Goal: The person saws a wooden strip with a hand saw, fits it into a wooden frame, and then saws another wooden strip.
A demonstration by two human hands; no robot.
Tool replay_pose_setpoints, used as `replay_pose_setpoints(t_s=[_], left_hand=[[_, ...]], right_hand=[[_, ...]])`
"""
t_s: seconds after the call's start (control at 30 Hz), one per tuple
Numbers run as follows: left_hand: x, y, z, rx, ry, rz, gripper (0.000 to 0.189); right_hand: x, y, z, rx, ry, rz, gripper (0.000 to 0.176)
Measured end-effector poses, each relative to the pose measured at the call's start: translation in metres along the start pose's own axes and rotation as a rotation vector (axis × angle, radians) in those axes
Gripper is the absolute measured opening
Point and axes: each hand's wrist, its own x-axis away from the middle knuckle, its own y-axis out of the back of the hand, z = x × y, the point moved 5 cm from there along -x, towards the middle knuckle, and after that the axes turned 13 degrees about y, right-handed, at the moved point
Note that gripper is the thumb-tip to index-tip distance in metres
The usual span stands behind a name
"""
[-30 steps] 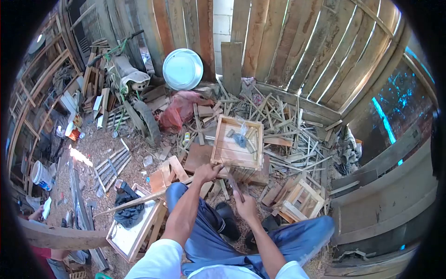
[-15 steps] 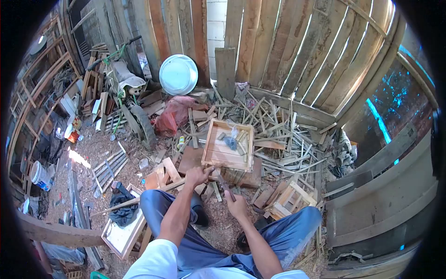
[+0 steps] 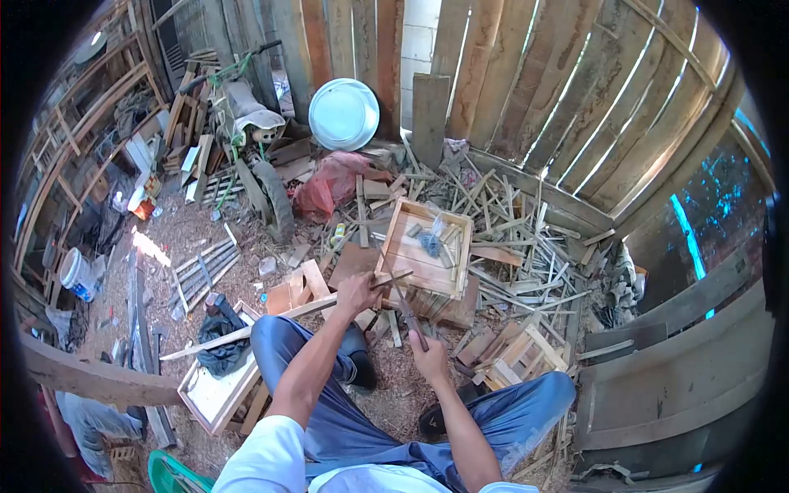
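Note:
My left hand (image 3: 355, 293) grips a thin wooden slat (image 3: 393, 279) and presses it against the near edge of a wooden crate (image 3: 427, 251) that stands on the ground in front of me. My right hand (image 3: 429, 357) is closed on the handle of a long blade (image 3: 407, 310), whose tip reaches up to the slat at the crate's edge. Inside the crate lie a small clear bag with dark bits (image 3: 427, 241) and some short wood pieces.
A long stick (image 3: 246, 329) lies across my left knee. A white framed panel with a dark cloth (image 3: 220, 386) sits at left, a small slat crate (image 3: 518, 355) at right. Scattered offcuts (image 3: 518, 246) cover the ground before the plank wall. A bicycle (image 3: 255, 156) and white basin (image 3: 343, 113) stand behind.
The view shifted slightly. Both hands stay at the crate's near edge; my right hand with the blade has moved a little along the slat.

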Motion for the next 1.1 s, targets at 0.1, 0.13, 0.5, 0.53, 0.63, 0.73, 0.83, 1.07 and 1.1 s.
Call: replay_pose_setpoints(t_s=[0.1, 0.13, 0.5, 0.53, 0.63, 0.73, 0.83, 1.07, 1.1], left_hand=[[0.001, 0.002, 0.005, 0.038, 0.009, -0.024, 0.04], [0.001, 0.003, 0.003, 0.04, 0.001, -0.019, 0.042], [-0.013, -0.004, 0.022, -0.081, 0.104, 0.088, 0.053], [-0.017, -0.007, 0.023, -0.078, 0.095, 0.109, 0.055], [-0.022, -0.015, 0.022, -0.066, 0.074, 0.17, 0.058], [-0.016, -0.015, 0.022, -0.074, 0.075, 0.189, 0.062], [-0.016, -0.009, 0.019, -0.062, 0.083, 0.136, 0.061], [-0.016, -0.004, 0.016, -0.051, 0.084, 0.135, 0.059], [-0.018, -0.007, 0.018, -0.059, 0.071, 0.123, 0.059]], right_hand=[[-0.003, -0.005, 0.006, 0.006, 0.038, -0.004, 0.052], [-0.002, -0.003, 0.008, 0.009, 0.035, -0.002, 0.052], [-0.017, -0.021, 0.012, 0.002, -0.009, 0.021, 0.056], [-0.016, -0.021, 0.013, 0.017, -0.005, 0.0, 0.056], [-0.018, -0.016, 0.025, -0.011, -0.045, 0.073, 0.056], [-0.017, -0.008, 0.029, 0.003, -0.03, 0.09, 0.055], [-0.02, -0.014, 0.03, 0.025, -0.029, 0.1, 0.052], [-0.005, -0.031, 0.01, 0.019, 0.052, 0.03, 0.047], [-0.002, -0.036, 0.004, 0.026, 0.069, 0.023, 0.045]])
